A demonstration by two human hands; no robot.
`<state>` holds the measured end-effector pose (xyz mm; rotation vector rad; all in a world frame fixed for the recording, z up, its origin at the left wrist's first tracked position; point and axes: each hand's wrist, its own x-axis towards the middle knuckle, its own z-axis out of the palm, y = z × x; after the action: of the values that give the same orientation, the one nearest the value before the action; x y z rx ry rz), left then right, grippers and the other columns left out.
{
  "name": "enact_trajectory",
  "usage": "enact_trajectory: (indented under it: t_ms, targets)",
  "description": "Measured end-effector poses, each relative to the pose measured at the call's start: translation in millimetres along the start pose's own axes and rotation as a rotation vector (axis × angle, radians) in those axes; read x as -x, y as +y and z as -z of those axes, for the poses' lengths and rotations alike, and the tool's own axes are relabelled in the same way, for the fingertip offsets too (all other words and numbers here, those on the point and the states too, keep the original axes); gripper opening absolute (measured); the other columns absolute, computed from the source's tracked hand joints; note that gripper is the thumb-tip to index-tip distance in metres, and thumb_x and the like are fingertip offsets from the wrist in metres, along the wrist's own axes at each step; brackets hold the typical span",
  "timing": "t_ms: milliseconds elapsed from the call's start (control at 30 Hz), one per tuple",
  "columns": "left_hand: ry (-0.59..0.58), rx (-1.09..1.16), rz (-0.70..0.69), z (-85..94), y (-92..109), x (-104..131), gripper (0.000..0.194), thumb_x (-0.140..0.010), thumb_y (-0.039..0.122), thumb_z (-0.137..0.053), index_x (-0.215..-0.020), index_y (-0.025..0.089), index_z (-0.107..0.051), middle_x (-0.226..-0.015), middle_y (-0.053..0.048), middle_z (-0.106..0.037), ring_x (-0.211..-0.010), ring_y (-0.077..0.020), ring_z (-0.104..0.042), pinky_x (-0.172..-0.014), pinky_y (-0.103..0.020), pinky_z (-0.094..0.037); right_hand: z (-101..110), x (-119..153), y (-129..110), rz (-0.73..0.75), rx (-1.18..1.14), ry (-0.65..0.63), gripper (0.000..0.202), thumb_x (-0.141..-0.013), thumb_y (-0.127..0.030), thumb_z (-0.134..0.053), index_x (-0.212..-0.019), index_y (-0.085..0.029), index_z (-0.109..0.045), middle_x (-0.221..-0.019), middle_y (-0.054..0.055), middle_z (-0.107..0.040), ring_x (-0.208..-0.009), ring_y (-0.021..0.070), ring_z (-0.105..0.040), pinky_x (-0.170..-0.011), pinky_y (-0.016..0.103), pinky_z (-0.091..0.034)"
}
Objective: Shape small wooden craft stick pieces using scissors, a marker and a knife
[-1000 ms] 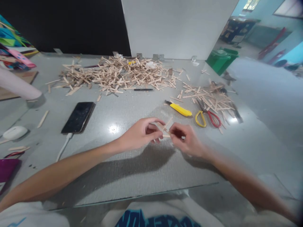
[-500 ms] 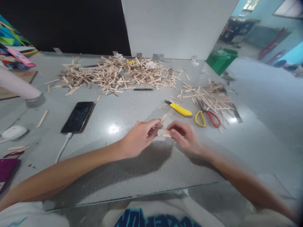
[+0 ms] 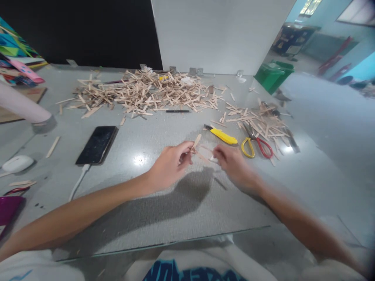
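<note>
Above the tabletop, my left hand (image 3: 168,166) pinches short flat wooden sticks (image 3: 197,141) between thumb and fingers. One points up past the thumb, while others reach toward the right and look smeared. Facing it, my right hand (image 3: 234,164) is closed, thumb against fingers, by the far ends of those sticks. A small whitish bit shows at its fingertips; what it grips is too blurred to name. Just beyond the right hand lie a yellow utility knife (image 3: 222,136) and scissors (image 3: 252,137) with one yellow and one red handle.
A wide heap of wooden sticks (image 3: 164,91) lies along the back panel, with a smaller pile (image 3: 265,123) at right. A phone (image 3: 96,145) with a white cable rests at left, near a white earbud case (image 3: 18,164). A green bin (image 3: 274,76) stands beyond the table.
My left hand has shifted slightly left with the sticks. My right hand has moved up a little, and the gap between the hands has widened.
</note>
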<state>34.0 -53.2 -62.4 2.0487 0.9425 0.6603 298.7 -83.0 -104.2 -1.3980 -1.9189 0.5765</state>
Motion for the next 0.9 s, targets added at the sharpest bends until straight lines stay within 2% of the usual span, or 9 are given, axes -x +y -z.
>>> enact_trajectory:
  t_ms: [100,167,233,367,533,700,900]
  targets:
    - [-0.032,0.018,-0.046,-0.2,1,0,0.019,-0.112,0.025,-0.048,-0.110,0.020,-0.067,-0.096,-0.004,-0.079,-0.086,-0.0169,-0.075,-0.078,-0.027,-0.052,8,-5,-5,-0.173,-0.379,0.124,0.034,-0.108,-0.049,-0.066,-0.089,-0.022,-0.065,-0.067,-0.003,-0.062,-0.046,0.0103,-0.049,-0.046,0.026,-0.038]
    - [-0.069,0.010,-0.074,-1.3,1,0,0.022,-0.111,0.020,-0.047,-0.113,0.020,-0.068,-0.102,-0.004,-0.080,-0.084,-0.0151,-0.073,-0.077,-0.026,-0.050,13,-6,-12,-0.189,-0.553,0.120,0.041,-0.102,-0.060,-0.074,-0.089,-0.021,-0.066,-0.066,-0.003,-0.062,-0.043,0.0093,-0.048,-0.041,0.025,-0.036]
    - [-0.094,-0.010,-0.092,-2.8,1,0,0.025,-0.110,0.016,-0.045,-0.115,0.020,-0.070,-0.103,-0.003,-0.080,-0.079,-0.0136,-0.071,-0.076,-0.026,-0.049,15,-5,-20,-0.181,-0.630,0.084,0.046,-0.097,-0.065,-0.079,-0.087,-0.021,-0.067,-0.065,-0.004,-0.061,-0.043,0.0083,-0.047,-0.040,0.024,-0.036]
    - [-0.109,-0.047,-0.107,-5.3,0,1,0.029,-0.109,0.014,-0.044,-0.116,0.020,-0.072,-0.095,-0.002,-0.078,-0.073,-0.0130,-0.067,-0.074,-0.025,-0.048,14,-1,-29,-0.187,-0.672,0.027,0.047,-0.095,-0.064,-0.081,-0.087,-0.019,-0.069,-0.062,-0.004,-0.060,-0.043,0.0073,-0.045,-0.039,0.023,-0.034]
    - [-0.122,-0.027,-0.096,-6.1,-1,1,0.029,-0.110,0.018,-0.045,-0.118,0.020,-0.073,-0.109,-0.004,-0.082,-0.077,-0.0134,-0.070,-0.077,-0.026,-0.049,12,0,-26,-0.177,-0.683,0.011,0.045,-0.096,-0.062,-0.082,-0.087,-0.019,-0.070,-0.061,-0.004,-0.058,-0.043,0.0071,-0.044,-0.039,0.022,-0.034]
    - [-0.129,-0.024,-0.082,-5.9,-2,1,0.031,-0.111,0.021,-0.046,-0.125,0.021,-0.074,-0.110,-0.005,-0.083,-0.078,-0.0146,-0.073,-0.078,-0.026,-0.052,12,0,-24,-0.178,-0.680,0.071,0.046,-0.096,-0.064,-0.081,-0.087,-0.020,-0.070,-0.061,-0.005,-0.056,-0.042,0.0072,-0.041,-0.038,0.023,-0.031]
    - [-0.125,-0.041,-0.100,-6.6,-3,0,0.038,-0.110,0.016,-0.045,-0.132,0.022,-0.075,-0.116,-0.005,-0.084,-0.088,-0.0160,-0.077,-0.083,-0.027,-0.054,13,2,-26,-0.155,-0.654,-0.014,0.044,-0.098,-0.061,-0.079,-0.086,-0.020,-0.070,-0.061,-0.004,-0.056,-0.044,0.0074,-0.042,-0.041,0.023,-0.032]
